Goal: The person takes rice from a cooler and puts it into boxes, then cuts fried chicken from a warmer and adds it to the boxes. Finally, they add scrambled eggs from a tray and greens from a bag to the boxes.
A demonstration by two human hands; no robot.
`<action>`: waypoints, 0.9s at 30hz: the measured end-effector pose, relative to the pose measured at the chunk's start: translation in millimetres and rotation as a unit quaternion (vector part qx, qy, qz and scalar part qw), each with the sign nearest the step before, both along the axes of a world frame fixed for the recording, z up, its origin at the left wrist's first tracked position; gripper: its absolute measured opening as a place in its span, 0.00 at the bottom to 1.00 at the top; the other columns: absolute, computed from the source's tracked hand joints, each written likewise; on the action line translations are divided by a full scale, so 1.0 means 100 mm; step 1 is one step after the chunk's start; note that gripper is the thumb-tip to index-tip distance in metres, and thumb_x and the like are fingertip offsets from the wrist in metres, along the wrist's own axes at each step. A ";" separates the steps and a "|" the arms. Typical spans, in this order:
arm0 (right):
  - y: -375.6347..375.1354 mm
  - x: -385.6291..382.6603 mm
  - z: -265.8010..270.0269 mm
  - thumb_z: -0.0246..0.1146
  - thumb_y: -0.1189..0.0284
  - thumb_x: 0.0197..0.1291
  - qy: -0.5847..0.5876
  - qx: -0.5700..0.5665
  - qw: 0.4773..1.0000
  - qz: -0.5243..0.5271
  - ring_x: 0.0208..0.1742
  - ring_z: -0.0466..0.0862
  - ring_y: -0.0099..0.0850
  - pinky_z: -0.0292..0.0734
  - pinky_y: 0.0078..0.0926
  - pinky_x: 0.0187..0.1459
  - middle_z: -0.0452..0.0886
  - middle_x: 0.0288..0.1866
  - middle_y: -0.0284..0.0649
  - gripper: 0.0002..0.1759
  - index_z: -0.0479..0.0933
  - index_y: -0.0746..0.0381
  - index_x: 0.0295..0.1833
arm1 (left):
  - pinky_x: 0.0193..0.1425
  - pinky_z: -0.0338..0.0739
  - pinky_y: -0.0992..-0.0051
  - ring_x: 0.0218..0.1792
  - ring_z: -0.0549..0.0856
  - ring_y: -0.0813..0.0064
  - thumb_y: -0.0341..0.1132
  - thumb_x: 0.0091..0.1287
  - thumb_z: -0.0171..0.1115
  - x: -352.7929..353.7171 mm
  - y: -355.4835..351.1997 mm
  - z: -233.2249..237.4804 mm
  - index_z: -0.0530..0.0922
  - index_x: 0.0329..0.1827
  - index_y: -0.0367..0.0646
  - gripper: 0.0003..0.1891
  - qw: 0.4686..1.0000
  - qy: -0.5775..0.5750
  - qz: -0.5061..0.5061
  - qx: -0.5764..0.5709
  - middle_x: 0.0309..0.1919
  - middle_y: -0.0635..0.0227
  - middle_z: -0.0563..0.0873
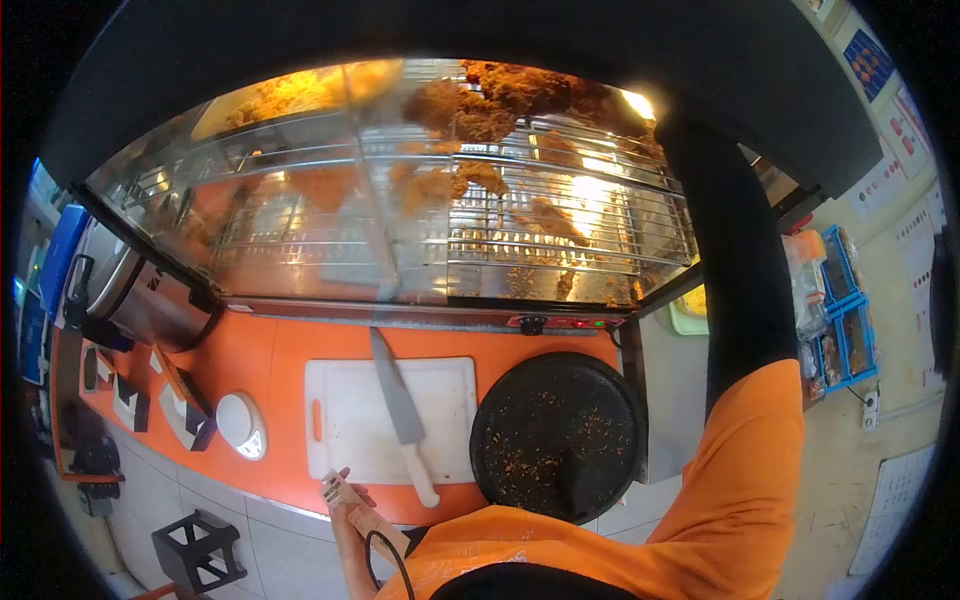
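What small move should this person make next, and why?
Perhaps lift one brown food piece from the lit metal and glass cabinet onto the white rectangular cutting board: the black-sleeved right arm reaches up there, and a steel knife lies on the board.

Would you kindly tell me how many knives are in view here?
1: the knife lies slantwise across the white cutting board, its tip past the far edge and its handle past the near edge. Others may be hidden.
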State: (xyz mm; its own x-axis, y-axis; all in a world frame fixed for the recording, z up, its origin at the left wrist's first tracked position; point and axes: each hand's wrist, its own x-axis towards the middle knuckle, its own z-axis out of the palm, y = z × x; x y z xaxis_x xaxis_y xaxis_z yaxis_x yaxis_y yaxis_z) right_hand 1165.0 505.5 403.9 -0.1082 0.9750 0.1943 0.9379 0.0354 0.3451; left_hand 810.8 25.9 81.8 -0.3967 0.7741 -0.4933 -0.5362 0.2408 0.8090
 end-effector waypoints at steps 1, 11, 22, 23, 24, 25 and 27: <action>0.01 0.00 -0.02 0.57 0.63 0.60 0.000 0.000 1.000 -0.001 0.45 0.82 0.42 0.75 0.39 0.46 0.82 0.45 0.48 0.14 0.78 0.59 0.46 | 0.36 0.75 0.76 0.31 0.78 0.73 0.33 0.50 0.47 -0.02 -0.03 0.00 0.65 0.64 0.39 0.32 1.000 -0.001 0.010 0.000 0.34 0.63 0.77; -0.10 0.13 0.04 0.57 0.62 0.61 -0.017 0.031 0.999 -0.008 0.44 0.82 0.41 0.75 0.39 0.46 0.82 0.44 0.48 0.14 0.78 0.60 0.45 | 0.35 0.75 0.76 0.31 0.78 0.73 0.33 0.51 0.47 -0.10 -0.24 -0.05 0.66 0.64 0.41 0.31 0.999 -0.011 0.033 -0.031 0.33 0.65 0.76; -0.33 0.22 0.11 0.56 0.61 0.61 -0.032 0.072 0.997 -0.020 0.44 0.82 0.41 0.76 0.39 0.45 0.82 0.43 0.49 0.15 0.79 0.61 0.44 | 0.37 0.75 0.76 0.32 0.77 0.74 0.36 0.51 0.48 -0.12 -0.15 -0.09 0.66 0.64 0.41 0.31 1.000 -0.008 0.010 -0.020 0.33 0.65 0.76; -0.35 0.22 0.10 0.56 0.61 0.61 -0.032 0.075 0.996 -0.020 0.44 0.82 0.41 0.76 0.39 0.45 0.82 0.43 0.49 0.15 0.79 0.61 0.44 | 0.37 0.75 0.76 0.32 0.77 0.74 0.35 0.51 0.48 -0.12 -0.14 -0.09 0.66 0.64 0.41 0.31 1.000 -0.009 0.001 -0.021 0.33 0.65 0.76; -0.37 0.23 0.11 0.56 0.61 0.61 -0.033 0.078 0.996 -0.021 0.44 0.82 0.41 0.76 0.39 0.45 0.82 0.43 0.49 0.15 0.79 0.61 0.44 | 0.37 0.75 0.77 0.32 0.77 0.74 0.35 0.52 0.48 -0.12 -0.14 -0.07 0.66 0.64 0.40 0.31 1.000 -0.012 0.003 -0.015 0.33 0.65 0.76; -0.37 0.24 0.11 0.56 0.61 0.61 -0.033 0.085 0.996 -0.018 0.44 0.82 0.41 0.76 0.39 0.45 0.82 0.43 0.49 0.15 0.79 0.61 0.44 | 0.37 0.75 0.77 0.32 0.77 0.74 0.35 0.52 0.48 -0.11 -0.11 -0.05 0.66 0.63 0.40 0.31 1.000 -0.015 0.007 -0.009 0.33 0.65 0.76; -0.41 0.22 0.10 0.56 0.61 0.61 -0.032 0.084 0.996 -0.016 0.44 0.82 0.40 0.76 0.39 0.45 0.82 0.43 0.49 0.16 0.79 0.61 0.44 | 0.36 0.75 0.77 0.32 0.77 0.75 0.34 0.52 0.47 -0.10 -0.12 -0.06 0.66 0.63 0.40 0.30 1.000 -0.018 0.007 -0.003 0.33 0.65 0.76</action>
